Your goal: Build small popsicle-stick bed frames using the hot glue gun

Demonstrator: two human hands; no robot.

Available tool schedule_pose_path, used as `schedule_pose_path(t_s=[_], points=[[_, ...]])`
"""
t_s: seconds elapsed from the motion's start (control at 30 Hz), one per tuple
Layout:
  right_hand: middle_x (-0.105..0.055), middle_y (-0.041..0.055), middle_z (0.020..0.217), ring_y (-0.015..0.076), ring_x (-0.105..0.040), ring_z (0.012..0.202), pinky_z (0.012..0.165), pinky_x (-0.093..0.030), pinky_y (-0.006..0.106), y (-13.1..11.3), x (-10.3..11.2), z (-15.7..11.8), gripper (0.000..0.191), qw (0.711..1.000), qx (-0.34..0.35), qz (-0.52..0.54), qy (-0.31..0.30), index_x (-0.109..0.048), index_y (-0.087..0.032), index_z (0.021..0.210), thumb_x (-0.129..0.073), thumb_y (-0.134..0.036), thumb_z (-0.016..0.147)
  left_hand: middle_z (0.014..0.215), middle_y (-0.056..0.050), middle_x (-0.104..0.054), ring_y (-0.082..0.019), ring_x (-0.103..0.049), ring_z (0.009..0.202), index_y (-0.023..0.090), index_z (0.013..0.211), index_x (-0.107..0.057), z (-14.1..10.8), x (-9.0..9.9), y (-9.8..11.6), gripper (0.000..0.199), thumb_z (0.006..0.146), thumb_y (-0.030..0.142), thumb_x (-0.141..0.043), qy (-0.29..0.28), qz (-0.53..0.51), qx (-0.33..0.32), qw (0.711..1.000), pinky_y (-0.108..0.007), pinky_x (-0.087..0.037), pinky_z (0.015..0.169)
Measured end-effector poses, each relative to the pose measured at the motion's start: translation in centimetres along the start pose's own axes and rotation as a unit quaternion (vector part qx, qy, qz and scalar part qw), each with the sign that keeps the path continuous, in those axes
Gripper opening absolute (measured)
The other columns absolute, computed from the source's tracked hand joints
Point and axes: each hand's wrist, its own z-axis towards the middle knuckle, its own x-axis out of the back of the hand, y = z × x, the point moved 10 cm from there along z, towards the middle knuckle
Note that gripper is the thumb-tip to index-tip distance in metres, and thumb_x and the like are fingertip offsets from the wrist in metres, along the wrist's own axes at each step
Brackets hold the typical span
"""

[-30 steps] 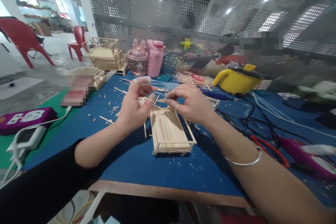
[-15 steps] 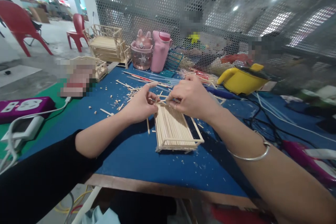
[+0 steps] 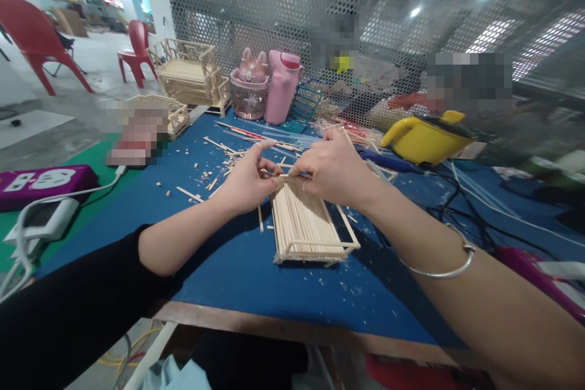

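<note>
A small frame of pale wooden sticks (image 3: pixel 306 219) lies on the blue table, its slatted floor facing up and a low rail at its near end. At its far end, my left hand (image 3: pixel 251 180) pinches a thin wooden stick (image 3: pixel 286 175) between thumb and fingers. My right hand (image 3: pixel 336 170), fingers bent together, grips the same stick from the right, close to the left fingertips. The fingers partly cover the stick and the frame's far edge. Loose sticks and cut bits (image 3: pixel 212 181) lie left of my left hand.
Behind stand a pink bottle (image 3: pixel 280 88), a clear pink-lidded cup (image 3: pixel 249 94) and finished stick models (image 3: pixel 189 76). A yellow pot (image 3: pixel 423 140) sits back right, near black cables (image 3: pixel 450 195). A purple power strip (image 3: pixel 50 186) and a blurred phone are at left.
The whole view has shifted slightly. Both hands stay at the frame's far end, with their fingers a little closer over the stick.
</note>
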Motion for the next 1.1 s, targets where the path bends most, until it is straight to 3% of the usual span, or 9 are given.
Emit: schedule_pose_path(t_s=[0.5, 0.7, 1.1], points=[[-0.074, 0.0034, 0.073, 0.0177, -0.057, 0.069, 0.076, -0.020, 0.038, -0.45, -0.68, 0.46, 0.023, 0.996, -0.005, -0.052, -0.074, -0.075, -0.021, 0.078, -0.053, -0.014, 0.075, 0.076, 0.002, -0.060, -0.009, -0.057, 0.063, 0.014, 0.132, -0.039, 0.06, 0.39, 0.42, 0.066, 0.071, 0.007, -0.064, 0.035, 0.053, -0.028, 0.998, -0.022, -0.045, 0.057], [-0.074, 0.0039, 0.074, 0.0180, -0.056, 0.069, 0.076, -0.021, 0.038, -0.66, -0.51, 0.49, 0.022, 0.996, 0.005, -0.058, -0.068, -0.074, -0.020, 0.078, -0.052, -0.016, 0.077, 0.091, -0.003, -0.064, -0.010, -0.061, 0.065, 0.017, 0.136, -0.036, -0.13, 0.13, 0.38, 0.076, 0.067, 0.004, -0.064, 0.027, 0.039, -0.026, 0.999, -0.023, -0.047, 0.058], [-0.073, 0.0047, 0.071, 0.0179, -0.056, 0.067, 0.074, -0.021, 0.038, -0.88, -0.53, 0.54, 0.021, 0.996, 0.011, -0.057, -0.061, -0.071, -0.018, 0.073, -0.051, -0.012, 0.075, 0.082, -0.002, -0.066, -0.014, -0.063, 0.074, 0.015, 0.136, -0.041, 0.26, 0.06, 0.48, 0.070, 0.071, 0.012, -0.065, 0.039, 0.073, -0.055, 0.995, -0.026, -0.048, 0.063]])
